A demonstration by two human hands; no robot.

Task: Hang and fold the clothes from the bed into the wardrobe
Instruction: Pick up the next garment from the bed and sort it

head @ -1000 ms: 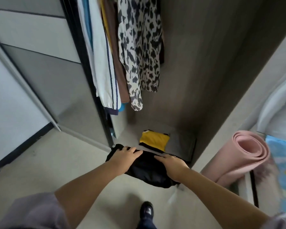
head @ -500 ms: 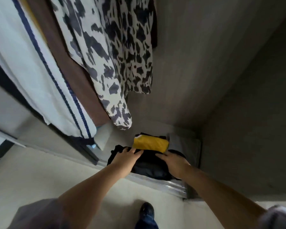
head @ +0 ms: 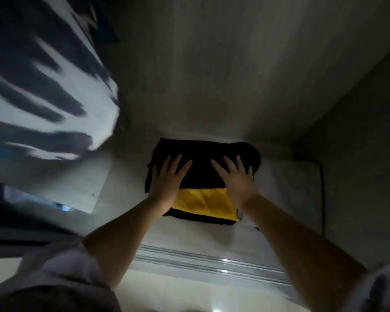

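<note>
**Folded black garment pressed onto the wardrobe stack**

Both hands lie flat, fingers straight and spread, on the folded black garment (head: 203,163), which sits on the wardrobe floor (head: 189,235) atop the yellow folded garment (head: 203,201). The left hand (head: 167,179) presses the black garment's left part; the right hand (head: 236,176) presses its right part, the thumb at the far right edge. Neither hand pinches cloth.

To do this step well, I judge the palms should push down evenly and smooth outward from the black garment's middle, so the fold stays square and does not slide off the yellow one beneath. The black garment sits further back than the yellow, so nudging it forward would align the stack.

Count: two hands, one black garment, one yellow garment with a dark edge below it, one blurred patterned hanging garment (head: 43,86) up-left of the stack.
</note>
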